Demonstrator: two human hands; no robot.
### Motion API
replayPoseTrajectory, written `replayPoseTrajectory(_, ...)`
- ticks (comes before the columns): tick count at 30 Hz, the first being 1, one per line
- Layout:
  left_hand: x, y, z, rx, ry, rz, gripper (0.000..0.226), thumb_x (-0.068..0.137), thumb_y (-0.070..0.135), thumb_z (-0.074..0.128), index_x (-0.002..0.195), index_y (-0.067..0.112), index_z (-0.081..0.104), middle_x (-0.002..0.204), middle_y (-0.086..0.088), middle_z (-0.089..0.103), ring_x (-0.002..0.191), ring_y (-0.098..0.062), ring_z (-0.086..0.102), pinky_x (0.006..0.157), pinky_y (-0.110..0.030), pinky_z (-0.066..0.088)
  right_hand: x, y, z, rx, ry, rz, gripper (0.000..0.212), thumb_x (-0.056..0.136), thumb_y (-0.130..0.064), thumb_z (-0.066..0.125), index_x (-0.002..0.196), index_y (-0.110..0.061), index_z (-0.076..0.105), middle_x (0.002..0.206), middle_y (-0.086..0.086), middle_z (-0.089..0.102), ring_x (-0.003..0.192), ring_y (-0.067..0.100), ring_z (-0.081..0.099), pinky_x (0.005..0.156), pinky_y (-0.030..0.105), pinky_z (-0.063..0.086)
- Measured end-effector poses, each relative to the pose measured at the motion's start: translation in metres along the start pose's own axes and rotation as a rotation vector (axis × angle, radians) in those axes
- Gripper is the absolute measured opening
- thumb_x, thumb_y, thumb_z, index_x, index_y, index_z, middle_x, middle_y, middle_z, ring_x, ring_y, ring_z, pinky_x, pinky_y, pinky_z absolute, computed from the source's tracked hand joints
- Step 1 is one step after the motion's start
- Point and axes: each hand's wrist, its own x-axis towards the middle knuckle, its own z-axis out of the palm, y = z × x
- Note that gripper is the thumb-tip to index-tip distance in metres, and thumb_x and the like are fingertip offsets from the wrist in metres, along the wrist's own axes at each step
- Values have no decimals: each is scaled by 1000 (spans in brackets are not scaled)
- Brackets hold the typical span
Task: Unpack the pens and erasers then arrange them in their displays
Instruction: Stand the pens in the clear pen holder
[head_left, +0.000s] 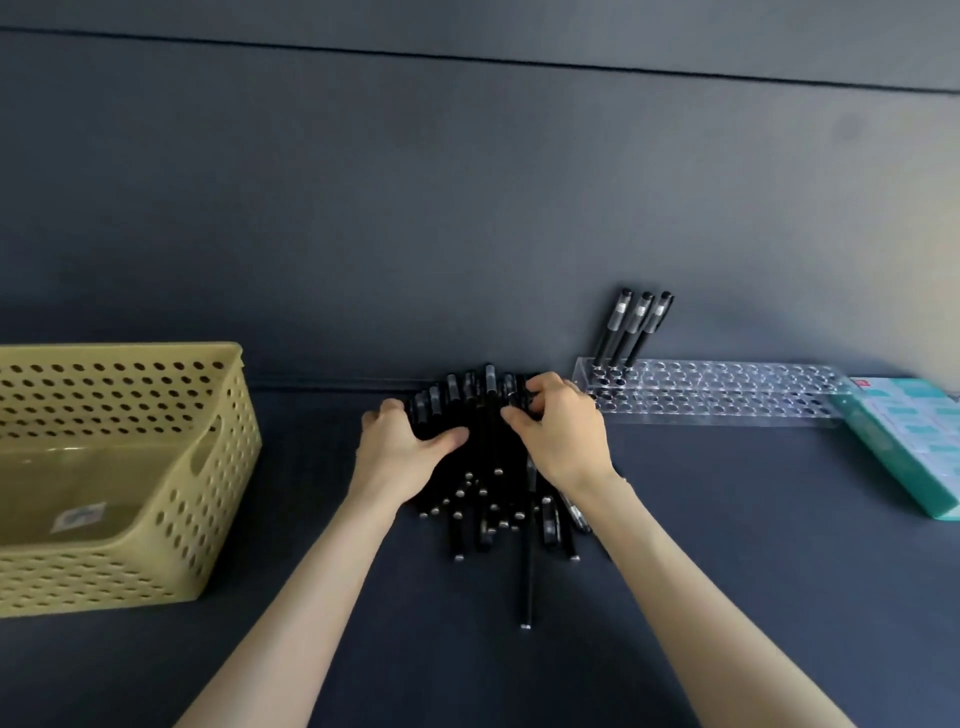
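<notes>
Head view: at our left stands a yellow basket (104, 577) with something clear and flat, bearing a small sticker, on its floor. Against the wall at the right, a clear pen display (727, 400) has three pens (631, 327) leaning in its left-end holes; a teal box (914, 447) lies just beside its right end. On the table (727, 571) between basket and display lies a pile of black pens (493, 499). Our left hand (402, 447) clasps the pile's left side, fingers curled over it and thumb pressing in. Our right hand (563, 431) curls its fingers round pens at the top right.
</notes>
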Motion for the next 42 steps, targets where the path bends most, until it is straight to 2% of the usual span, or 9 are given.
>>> replayPoseTrajectory(4,13,-7,-5,-108,-74,-27,37,71,40,80,86,17,56,94,-2,63,89,-18,62,79,-36,53,1,-6,8,0,40,72,37,86,-33,63,117,-13,58,104,5,65,96,25,60,69,24,36)
replayPoseTrajectory(9,20,-9,-4,-54,-59,-8,32,76,35,76,78,6,63,74,0,66,72,-18,63,63,-29,47,0,-4,12,97,128,96,25,82,-31,69,102,-16,65,76,-12,57,75,10,54,65,18,32)
replayPoseTrajectory(15,19,-14,-1,-52,-9,60,39,86,33,66,86,-5,60,68,-5,54,62,-20,49,56,-29,37,-1,-3,9,255,162,95,12,81,-27,72,85,-20,64,65,-20,57,68,7,60,68,18,45)
replayPoseTrajectory(21,12,-12,-3,-200,-51,117,35,96,33,52,68,13,43,39,13,33,34,-3,32,37,-13,26,3,-3,-9,395,196,70,7,83,-27,70,80,-22,65,65,-18,61,61,-8,56,59,3,39)
replayPoseTrajectory(26,-3,9,-7,-389,-162,120,30,101,31,38,80,12,48,60,2,44,57,-14,41,60,-33,37,1,-5,-33,602,184,85,7,88,-22,64,81,-22,66,63,-9,68,60,3,60,67,17,45)
replayPoseTrajectory(30,-28,39,0,-635,-300,184,20,102,23,38,93,7,47,57,5,54,46,-15,47,45,-27,42,-5,-1,-60,877,168,127,9,93,-13,56,88,-14,64,64,-4,69,56,6,59,54,20,48)
replayPoseTrajectory(34,-49,67,26,-740,-455,170,24,97,24,50,102,1,54,62,5,47,42,-8,29,35,-19,22,-12,13,-87,1037,161,92,11,96,-7,50,98,-7,60,73,4,71,61,11,63,52,22,50)
replayPoseTrajectory(38,-63,86,56,-678,-535,198,23,87,33,67,77,15,58,57,6,36,40,-6,21,36,-17,17,-16,42,-117,1146,202,46,9,96,-6,49,98,-7,58,76,7,72,69,18,66,57,23,50)
replayPoseTrajectory(42,-74,103,81,-733,-477,177,18,78,32,74,70,18,66,66,-1,60,39,-6,24,35,-15,17,-17,82,-149,1280,230,7,6,96,-3,47,96,-7,52,76,10,72,71,20,68,62,22,52)
